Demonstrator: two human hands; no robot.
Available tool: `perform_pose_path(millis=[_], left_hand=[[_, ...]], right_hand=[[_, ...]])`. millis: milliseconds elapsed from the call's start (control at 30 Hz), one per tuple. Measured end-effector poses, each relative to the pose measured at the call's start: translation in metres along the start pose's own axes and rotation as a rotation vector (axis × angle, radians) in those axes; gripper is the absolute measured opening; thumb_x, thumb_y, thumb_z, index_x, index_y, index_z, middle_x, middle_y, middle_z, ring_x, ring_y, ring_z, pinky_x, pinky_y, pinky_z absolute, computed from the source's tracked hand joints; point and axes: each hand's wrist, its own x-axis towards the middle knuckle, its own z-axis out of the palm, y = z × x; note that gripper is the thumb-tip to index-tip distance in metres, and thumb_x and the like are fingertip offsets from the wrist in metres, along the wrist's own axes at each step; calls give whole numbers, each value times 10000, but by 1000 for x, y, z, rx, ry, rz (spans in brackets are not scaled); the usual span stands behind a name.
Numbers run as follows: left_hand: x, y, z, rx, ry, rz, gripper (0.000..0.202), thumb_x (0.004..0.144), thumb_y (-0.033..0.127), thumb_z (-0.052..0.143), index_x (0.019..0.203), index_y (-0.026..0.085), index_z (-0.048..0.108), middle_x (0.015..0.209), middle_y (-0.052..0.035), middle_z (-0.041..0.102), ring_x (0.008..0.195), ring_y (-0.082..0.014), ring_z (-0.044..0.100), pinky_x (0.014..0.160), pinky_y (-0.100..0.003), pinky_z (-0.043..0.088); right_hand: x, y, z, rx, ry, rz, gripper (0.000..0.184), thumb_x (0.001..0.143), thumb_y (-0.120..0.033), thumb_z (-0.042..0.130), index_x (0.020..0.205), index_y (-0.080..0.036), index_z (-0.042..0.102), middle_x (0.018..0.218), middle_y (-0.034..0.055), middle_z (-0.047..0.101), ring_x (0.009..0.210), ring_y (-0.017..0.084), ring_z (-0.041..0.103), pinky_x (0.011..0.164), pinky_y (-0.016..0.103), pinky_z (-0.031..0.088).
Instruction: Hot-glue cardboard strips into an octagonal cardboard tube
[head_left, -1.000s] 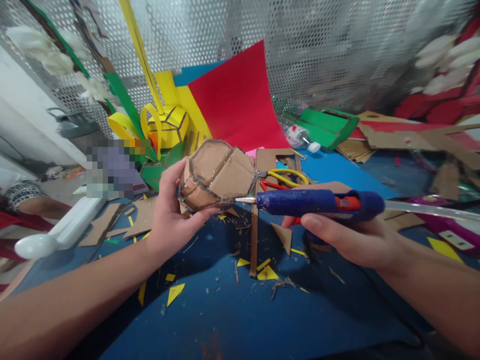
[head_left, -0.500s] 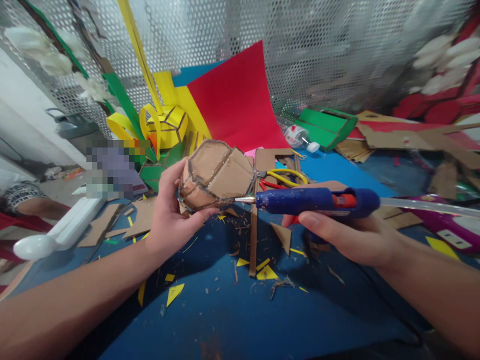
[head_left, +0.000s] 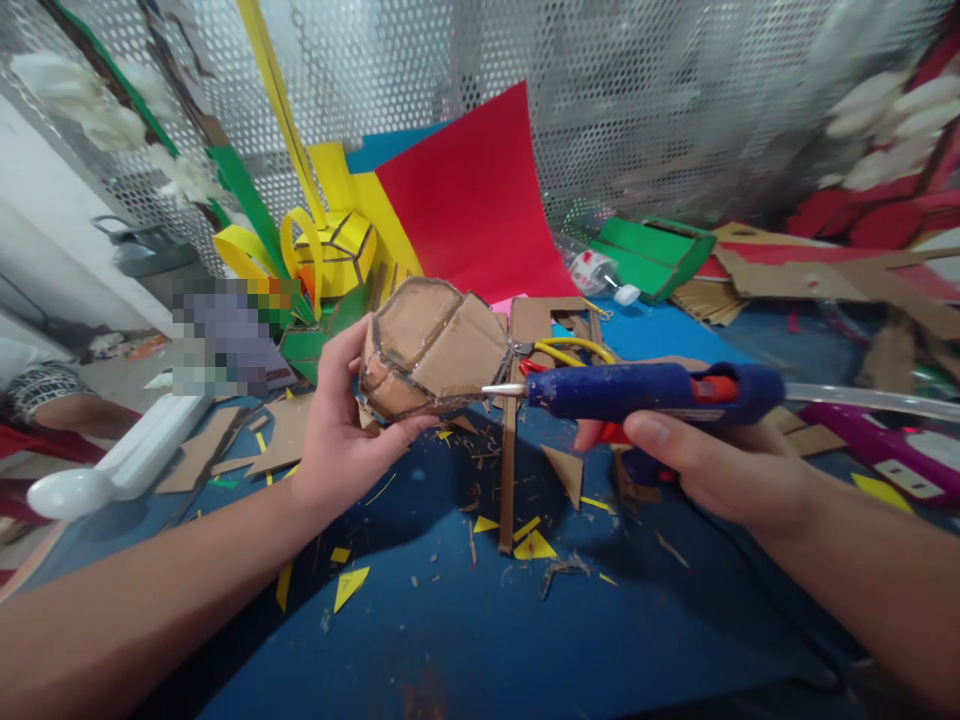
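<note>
My left hand (head_left: pixel 352 410) is closed round the left side of a many-sided cardboard piece (head_left: pixel 442 345), held above the table with dark, glossy seams between its panels. In my right hand (head_left: pixel 712 460) is a blue glue gun (head_left: pixel 615 390) with a red trigger and a clear glue stick out of its back. Its metal nozzle points left and lies at the piece's lower right edge; I cannot tell whether they touch. Behind the nozzle lie pliers with yellow and red handles (head_left: pixel 574 348). A cardboard strip (head_left: pixel 508 480) lies below the nozzle.
Yellow paper scraps (head_left: pixel 349 588) and cardboard bits litter the blue table (head_left: pixel 480 640). A red sheet (head_left: pixel 480 200) stands at the back, beside a plastic bottle (head_left: pixel 604 277) and a green piece (head_left: pixel 652 255). A purple power strip (head_left: pixel 877 450) lies right. Another person's arm (head_left: pixel 75 400) shows at left.
The glue gun has moved right and slightly up along the cardboard piece's lower edge, with my right hand. My left hand and the piece have barely moved.
</note>
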Motion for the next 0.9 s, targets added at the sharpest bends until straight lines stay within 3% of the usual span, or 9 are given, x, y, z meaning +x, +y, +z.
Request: perform_pose_path(millis=[100,367,700,900], left_hand=[[0,1,0,7,-2,8,1144,879,640,1077,1820,403,471,1777,-138,583,1707,-464,562,1482,-705,449],[0,-1,-1,-3,5,5,1139,882,586,1087,1821,386,475,1787,-144,583,1706,-457,569,1481,-673,455],[-2,1,2,-80,5,-27,1106,919,567,1070,1825,383,464,1786,-142,606,1663,-398,637,1447,-569,526],[-1,4,3,-73,2,-42,1089,938,585,1051,1822,376,451,1787,-145,611,1649,-380,651,1429,-555,543]], right_hand=[[-3,3,0,55,-9,9,389,1033,-745,884,905,-388,966,887,22,948,858,275,940,709,330,756],[4,-5,2,-6,-70,6,249,1045,-554,910,869,-383,952,809,-11,897,740,253,870,660,352,729],[-3,2,0,53,-36,59,383,1048,-740,857,909,-401,964,935,40,947,916,311,927,803,419,770],[3,-3,3,3,-74,-3,261,1067,-587,875,905,-402,964,866,-5,930,800,264,911,702,368,760]])
